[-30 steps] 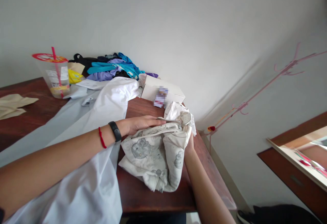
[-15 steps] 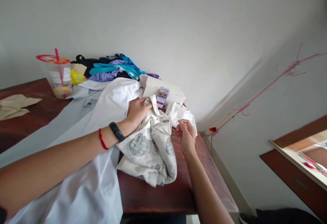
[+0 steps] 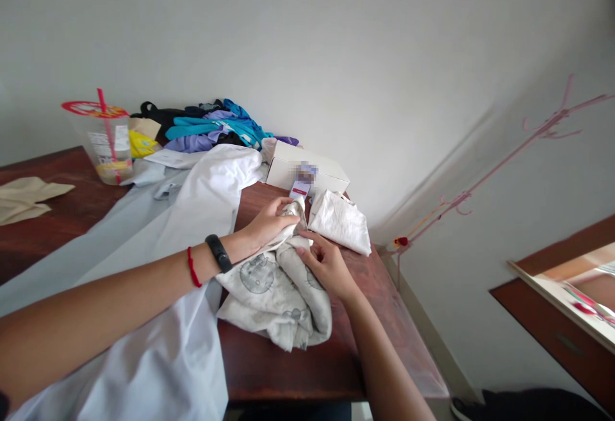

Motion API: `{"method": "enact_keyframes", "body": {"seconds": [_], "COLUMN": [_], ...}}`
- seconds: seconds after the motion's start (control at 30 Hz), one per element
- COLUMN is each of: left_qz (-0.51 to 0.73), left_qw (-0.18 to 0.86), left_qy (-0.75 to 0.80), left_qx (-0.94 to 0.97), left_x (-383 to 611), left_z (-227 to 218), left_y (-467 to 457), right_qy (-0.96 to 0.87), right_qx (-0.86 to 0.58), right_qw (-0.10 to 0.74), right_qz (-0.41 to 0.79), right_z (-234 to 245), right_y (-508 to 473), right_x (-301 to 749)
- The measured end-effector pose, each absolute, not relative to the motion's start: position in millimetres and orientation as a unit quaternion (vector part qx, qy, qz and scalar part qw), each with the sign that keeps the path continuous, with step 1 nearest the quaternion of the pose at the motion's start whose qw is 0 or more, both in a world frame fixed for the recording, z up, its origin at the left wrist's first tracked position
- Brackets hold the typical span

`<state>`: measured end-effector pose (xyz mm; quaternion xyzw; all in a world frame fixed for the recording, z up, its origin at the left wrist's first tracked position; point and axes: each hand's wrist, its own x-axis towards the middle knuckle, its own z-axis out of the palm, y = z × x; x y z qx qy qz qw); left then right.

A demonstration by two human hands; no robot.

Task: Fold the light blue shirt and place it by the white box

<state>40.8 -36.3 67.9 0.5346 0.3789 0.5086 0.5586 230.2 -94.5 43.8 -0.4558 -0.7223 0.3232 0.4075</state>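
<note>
A crumpled cream garment [image 3: 257,277] with grey cat-face prints lies in a heap on the dark wooden table. My left hand [image 3: 269,225] is closed on its far upper edge, raising that part a little; a black band and a red string are on this wrist. My right hand [image 3: 329,264] is at the same raised part from the right, index finger and thumb at a fold close to my left fingers. The cloth hides some of the fingertips. Just beyond my right hand is a folded white cloth [image 3: 340,219].
A white box [image 3: 327,168] stands against the wall with a phone [image 3: 300,188] leaning on it. A large white cloth [image 3: 192,222] covers the table's left part. Further left are a plastic cup [image 3: 103,145] and a clothes pile [image 3: 216,129]. A pink rack [image 3: 504,165] leans at right.
My right hand has moved left from beside the folded white cloth onto the printed garment. My left hand has come slightly nearer and lowered the garment's upper edge.
</note>
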Motion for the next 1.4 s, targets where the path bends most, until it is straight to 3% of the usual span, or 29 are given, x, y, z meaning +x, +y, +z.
{"method": "enact_keyframes", "body": {"seconds": [0.33, 0.43, 0.6, 0.7, 0.8, 0.9, 1.0, 1.1, 1.27, 1.4], "left_qz": [0.511, 0.525, 0.563, 0.59, 0.57, 0.488, 0.413, 0.341, 0.33, 0.346], "left_qw": [0.533, 0.506, 0.405, 0.314, 0.252, 0.284, 0.315, 0.272, 0.151, 0.062], "left_qy": [0.322, 0.335, 0.369, 0.371, 0.39, 0.397, 0.397, 0.497, 0.553, 0.404], "left_qx": [0.592, 0.598, 0.618, 0.645, 0.678, 0.724, 0.757, 0.75, 0.75, 0.845], "left_x": [40.2, 36.6, 9.9, -9.3, -16.9, -13.2, -10.3, -14.6, -14.9, 1.6], "left_z": [71.1, 70.1, 90.0, 107.7, 108.4, 86.5, 59.5, 48.1, 66.1, 80.5], "left_y": [-34.8, -27.5, -12.1, -4.0, 3.5, 9.6, 13.1, 13.3, 1.4, -18.8], "right_qy": [-0.69, -0.631, -0.435, -0.381, -0.352, -0.334, -0.349, -0.462, -0.725, -0.785], "right_qx": [-0.442, -0.43, -0.38, -0.357, -0.391, -0.472, -0.543, -0.535, -0.438, -0.444], "right_qw": [0.447, 0.538, 0.772, 0.812, 0.784, 0.726, 0.712, 0.694, 0.509, 0.413], "right_qz": [0.358, 0.357, 0.266, 0.261, 0.329, 0.373, 0.278, 0.133, 0.154, 0.124], "right_z": [44.0, 50.5, 67.6, 65.3, 48.3, 29.5, 24.7, 33.4, 38.8, 30.2], "right_y": [-90.2, -88.2, -81.3, -71.8, -57.4, -44.4, -42.9, -55.2, -75.1, -73.7], "right_x": [232.3, 241.9, 270.5, 283.0, 289.3, 293.2, 291.3, 277.4, 245.1, 238.7]}}
